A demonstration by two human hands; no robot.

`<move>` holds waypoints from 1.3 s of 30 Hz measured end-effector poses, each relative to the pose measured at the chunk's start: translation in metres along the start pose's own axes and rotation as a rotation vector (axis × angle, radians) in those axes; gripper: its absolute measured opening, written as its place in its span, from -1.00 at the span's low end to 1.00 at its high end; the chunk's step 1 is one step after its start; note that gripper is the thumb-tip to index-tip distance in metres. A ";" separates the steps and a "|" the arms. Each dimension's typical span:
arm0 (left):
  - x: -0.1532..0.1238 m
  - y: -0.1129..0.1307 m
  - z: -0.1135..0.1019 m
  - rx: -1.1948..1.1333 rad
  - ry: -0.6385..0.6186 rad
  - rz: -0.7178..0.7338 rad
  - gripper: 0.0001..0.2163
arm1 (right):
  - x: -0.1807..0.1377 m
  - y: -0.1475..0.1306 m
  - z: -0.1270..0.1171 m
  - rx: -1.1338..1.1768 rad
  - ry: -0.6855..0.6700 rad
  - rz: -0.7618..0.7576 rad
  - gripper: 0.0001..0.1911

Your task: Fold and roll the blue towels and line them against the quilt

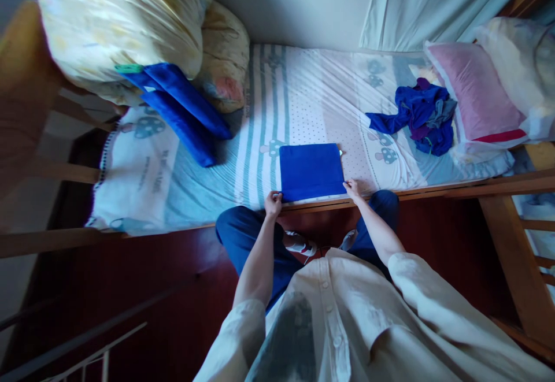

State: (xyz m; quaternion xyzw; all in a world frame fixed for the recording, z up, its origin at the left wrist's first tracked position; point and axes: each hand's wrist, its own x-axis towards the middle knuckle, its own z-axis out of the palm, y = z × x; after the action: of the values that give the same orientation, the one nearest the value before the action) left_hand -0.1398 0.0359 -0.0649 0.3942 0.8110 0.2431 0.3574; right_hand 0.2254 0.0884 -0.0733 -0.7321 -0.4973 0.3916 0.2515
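A blue cloth (310,165), folded into a flat, neat rectangle, lies at the near edge of the bed. A small pale tag sticks out at its right side. My left hand (273,203) pinches its near left corner, with the thumb and fingers closed there. At the near right corner, my right hand (352,188) has its fingers closed on the same cloth. The kind of cloth item cannot be made out while it is folded.
Rolled blue cloths (182,116) lean by a yellow bundle of bedding (125,18) at the left. Crumpled blue and purple clothes (422,113) lie beside a pink pillow (472,87) at the right. A wooden bed rail (459,188) runs along the near edge.
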 end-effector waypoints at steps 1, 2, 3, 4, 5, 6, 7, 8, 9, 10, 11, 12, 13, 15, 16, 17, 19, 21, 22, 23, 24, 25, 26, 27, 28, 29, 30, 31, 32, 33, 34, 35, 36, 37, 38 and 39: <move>0.000 0.001 0.000 0.005 0.002 0.000 -0.82 | 0.000 -0.001 0.000 -0.004 -0.006 0.010 -0.88; -0.001 0.001 0.000 0.012 0.004 -0.001 -0.82 | 0.000 -0.001 0.000 -0.010 -0.011 0.019 -0.88; -0.001 0.002 0.000 0.018 0.006 -0.002 -0.83 | 0.000 -0.002 0.001 -0.018 -0.016 0.027 -0.89; -0.002 0.003 0.001 0.026 0.008 -0.004 -0.84 | 0.000 -0.002 0.001 -0.028 -0.018 0.036 -0.89; -0.002 0.004 0.001 0.034 0.009 -0.005 -0.85 | 0.001 -0.003 0.001 -0.039 -0.018 0.045 -0.90; -0.002 0.006 0.002 0.043 0.010 -0.006 -0.86 | 0.002 -0.005 0.001 -0.053 -0.016 0.054 -0.92; -0.002 0.007 0.003 0.053 0.011 -0.007 -0.87 | 0.003 -0.006 0.002 -0.067 -0.013 0.063 -0.93; -0.002 0.009 0.003 0.064 0.010 -0.006 -0.89 | 0.005 -0.008 0.002 -0.082 -0.010 0.071 -0.95; -0.001 0.011 0.004 0.074 0.008 -0.004 -0.90 | 0.006 -0.010 0.003 -0.097 -0.007 0.078 -0.96; -0.001 0.013 0.004 0.083 0.005 0.000 -0.90 | 0.008 -0.012 0.003 -0.112 -0.005 0.084 -0.97; -0.001 0.014 0.004 0.091 0.001 0.006 -0.90 | 0.009 -0.014 0.004 -0.127 -0.004 0.088 -0.98; -0.001 0.015 0.003 0.098 -0.003 0.014 -0.90 | 0.009 -0.016 0.004 -0.141 -0.002 0.090 -0.99; -0.002 0.016 0.001 0.103 -0.009 0.023 -0.89 | 0.008 -0.018 0.004 -0.155 0.001 0.090 -0.99; -0.005 0.018 -0.005 0.105 -0.021 0.046 -0.84 | 0.002 -0.022 0.002 -0.177 0.011 0.083 -0.93; -0.008 0.018 -0.008 0.112 -0.020 0.075 -0.81 | -0.003 -0.024 0.001 -0.188 0.024 0.068 -0.88; -0.012 0.019 -0.012 0.130 -0.010 0.123 -0.78 | -0.010 -0.025 -0.001 -0.206 0.047 0.034 -0.83; -0.020 0.020 -0.017 0.195 0.010 0.277 -0.72 | -0.026 -0.028 -0.006 -0.271 0.100 -0.096 -0.75; -0.030 0.023 -0.018 0.277 -0.018 0.471 -0.65 | -0.044 -0.031 -0.010 -0.365 0.105 -0.283 -0.68; -0.034 0.025 -0.017 0.316 -0.060 0.554 -0.61 | -0.051 -0.032 -0.012 -0.416 0.073 -0.373 -0.64; -0.038 0.027 -0.014 0.354 -0.110 0.623 -0.58 | -0.058 -0.034 -0.013 -0.466 0.022 -0.447 -0.61; -0.040 0.029 -0.010 0.398 -0.161 0.677 -0.55 | -0.063 -0.036 -0.013 -0.517 -0.038 -0.510 -0.58; -0.042 0.031 -0.006 0.448 -0.206 0.715 -0.52 | -0.066 -0.038 -0.012 -0.570 -0.099 -0.561 -0.55; -0.042 0.032 -0.001 0.502 -0.242 0.738 -0.49 | -0.067 -0.040 -0.011 -0.626 -0.155 -0.598 -0.51; -0.042 0.033 0.004 0.560 -0.271 0.749 -0.46 | -0.067 -0.042 -0.009 -0.682 -0.203 -0.620 -0.48; -0.041 0.033 0.009 0.616 -0.292 0.751 -0.44 | -0.066 -0.044 -0.007 -0.739 -0.242 -0.628 -0.45; -0.039 0.034 0.013 0.665 -0.306 0.748 -0.43 | -0.064 -0.046 -0.005 -0.795 -0.272 -0.625 -0.43; -0.038 0.034 0.017 0.704 -0.312 0.744 -0.42 | -0.061 -0.048 -0.002 -0.848 -0.293 -0.615 -0.42; -0.035 0.035 0.021 0.731 -0.309 0.740 -0.42 | -0.059 -0.050 0.001 -0.896 -0.305 -0.604 -0.40; -0.033 0.036 0.025 0.745 -0.298 0.737 -0.43 | -0.056 -0.052 0.004 -0.937 -0.312 -0.597 -0.40; -0.031 0.037 0.028 0.752 -0.281 0.733 -0.44 | -0.054 -0.053 0.006 -0.970 -0.316 -0.593 -0.40; -0.029 0.038 0.030 0.757 -0.262 0.727 -0.46 | -0.052 -0.055 0.009 -0.995 -0.317 -0.593 -0.40; -0.027 0.040 0.033 0.764 -0.245 0.716 -0.47 | -0.050 -0.056 0.011 -1.013 -0.316 -0.591 -0.41; -0.024 0.042 0.035 0.772 -0.232 0.703 -0.49 | -0.048 -0.058 0.013 -1.026 -0.314 -0.587 -0.41; -0.022 0.045 0.037 0.782 -0.224 0.689 -0.50 | -0.046 -0.059 0.015 -1.035 -0.311 -0.579 -0.42; -0.021 0.047 0.038 0.789 -0.220 0.679 -0.52 | -0.045 -0.060 0.017 -1.043 -0.309 -0.568 -0.42; -0.019 0.049 0.039 0.794 -0.220 0.671 -0.53 | -0.043 -0.061 0.018 -1.049 -0.306 -0.555 -0.43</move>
State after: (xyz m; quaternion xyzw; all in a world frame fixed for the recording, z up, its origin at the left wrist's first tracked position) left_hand -0.0785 0.0530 -0.0487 0.7603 0.6275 -0.0244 0.1662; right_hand 0.1695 0.0714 -0.0230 -0.5369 -0.8266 0.1148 -0.1241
